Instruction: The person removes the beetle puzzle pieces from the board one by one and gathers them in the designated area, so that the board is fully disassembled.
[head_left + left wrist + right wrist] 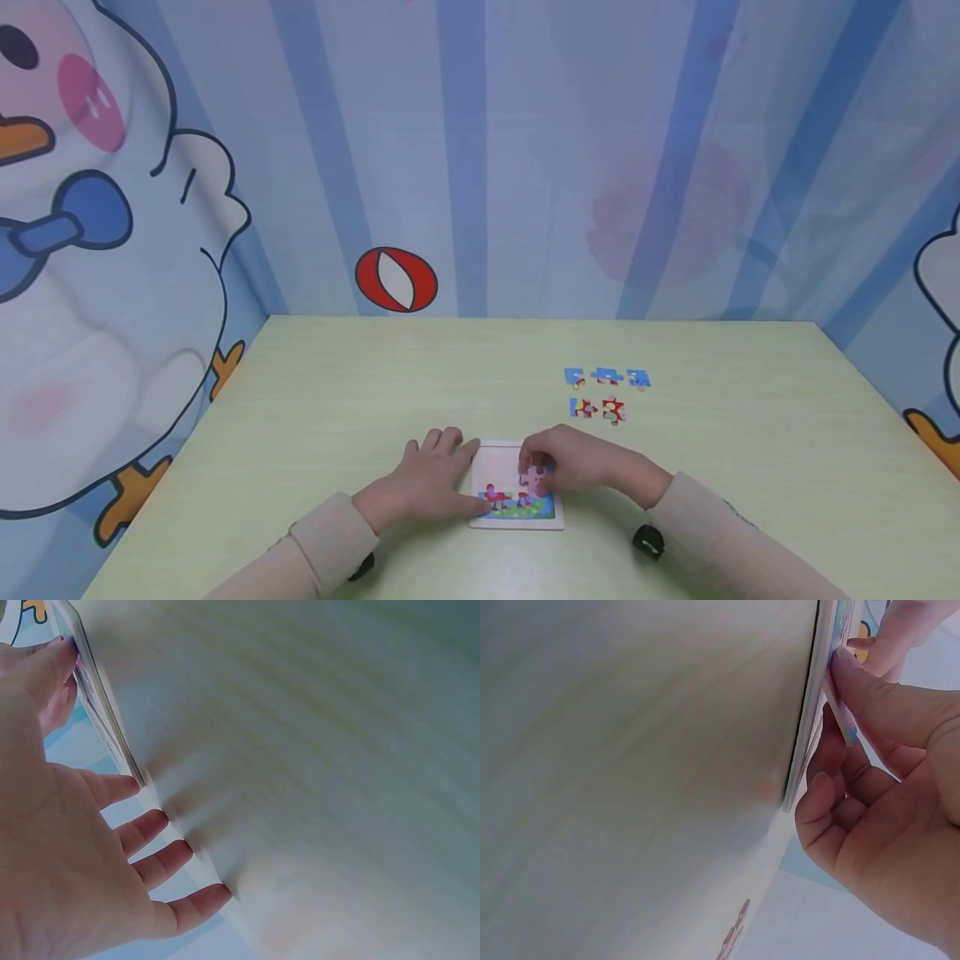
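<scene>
A white puzzle tray (495, 458) lies flat at the front of the table, its lower part filled with joined pieces showing green ground and red figures (497, 497). My left hand (431, 483) spreads along the tray's left side, thumb on its lower left and index fingertip at the upper left corner; the other fingertips touch the table. Over the tray's right half, my right hand (581, 458) pinches a pink puzzle piece (533, 479) between thumb and fingers. The right wrist view shows this piece (846, 724) tilted close over the tray, partly hidden by the thumb.
Beyond the tray, to the right, loose puzzle pieces lie in two rows: three blue ones (607, 376) behind, and two with red (613, 410) in front. The pale table (337, 375) ends at a blue striped curtain (525, 167) with cartoon prints.
</scene>
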`<state>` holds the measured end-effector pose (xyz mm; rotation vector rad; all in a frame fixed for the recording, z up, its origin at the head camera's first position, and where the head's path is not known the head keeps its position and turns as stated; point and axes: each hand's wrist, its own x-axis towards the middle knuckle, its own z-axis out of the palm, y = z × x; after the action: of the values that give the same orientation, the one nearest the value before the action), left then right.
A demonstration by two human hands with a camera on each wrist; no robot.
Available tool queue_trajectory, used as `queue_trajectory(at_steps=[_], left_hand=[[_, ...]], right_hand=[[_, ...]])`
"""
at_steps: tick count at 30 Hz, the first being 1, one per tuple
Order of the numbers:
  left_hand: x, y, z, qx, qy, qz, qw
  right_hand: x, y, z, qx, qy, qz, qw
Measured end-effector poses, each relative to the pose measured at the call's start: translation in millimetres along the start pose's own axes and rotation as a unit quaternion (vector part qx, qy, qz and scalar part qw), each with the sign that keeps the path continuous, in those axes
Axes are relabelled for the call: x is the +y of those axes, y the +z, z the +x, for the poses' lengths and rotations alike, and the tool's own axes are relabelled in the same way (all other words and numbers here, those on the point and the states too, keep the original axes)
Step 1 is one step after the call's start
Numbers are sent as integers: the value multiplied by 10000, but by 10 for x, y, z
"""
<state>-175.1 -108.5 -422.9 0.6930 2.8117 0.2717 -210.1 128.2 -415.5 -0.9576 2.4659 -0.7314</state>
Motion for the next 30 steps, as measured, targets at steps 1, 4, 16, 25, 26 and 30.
queue_trajectory(at_steps=[1,4,16,25,26,30], left_hand=[[0,1,1,0,0,2,10000],[1,0,4,1,0,10,10000],[7,-3,1,-38,-22,3,10000],[7,-3,4,-7,-17,16,10000],[7,-2,3,-4,-16,18,10000],[8,-3,-1,0,-21,2,10000]], right_hand=[[0,-1,-1,-6,9,1,10000],[-5,-7,-8,-26,-4,26,10000],[-10,3,-4,-156,-75,136,9998],[0,-3,-6,-181,-172,105,9996],[0,-5,-7,-186,-184,119,9996],[-1,-7,-7,-201,-192,132,9995]])
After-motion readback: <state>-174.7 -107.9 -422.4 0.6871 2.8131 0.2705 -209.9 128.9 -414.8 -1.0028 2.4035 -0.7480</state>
